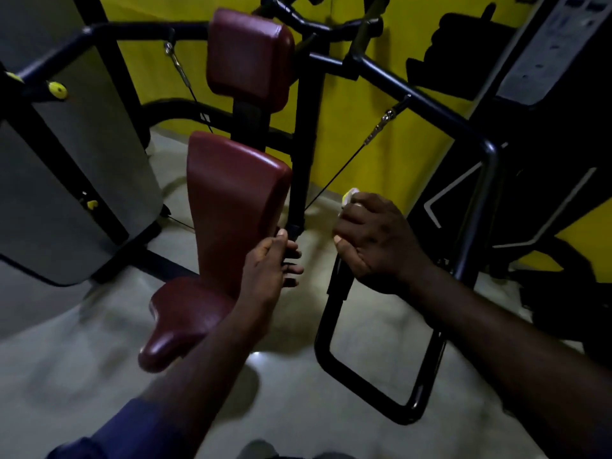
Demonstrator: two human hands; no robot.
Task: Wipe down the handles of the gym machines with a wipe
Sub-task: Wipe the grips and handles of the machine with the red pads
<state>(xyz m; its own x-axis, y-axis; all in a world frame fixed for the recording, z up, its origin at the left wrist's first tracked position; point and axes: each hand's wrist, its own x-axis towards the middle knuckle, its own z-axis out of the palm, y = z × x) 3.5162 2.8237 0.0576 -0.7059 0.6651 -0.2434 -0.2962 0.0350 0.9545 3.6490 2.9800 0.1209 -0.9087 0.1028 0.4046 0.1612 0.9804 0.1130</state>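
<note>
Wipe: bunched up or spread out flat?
Bunched up: only a small crumpled tuft of the wipe shows above the right hand, fingers curled over the rest.

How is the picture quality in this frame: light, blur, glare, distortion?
Head view: dim overall, the black bar in the left hand loses detail; floor blurred at lower left; glare patch beside the seat; wide-angle bending at edges; wipe in the right hand looks washed out.

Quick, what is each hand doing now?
Left hand: grips the black bar.
Right hand: holds a wipe on the handle.
</note>
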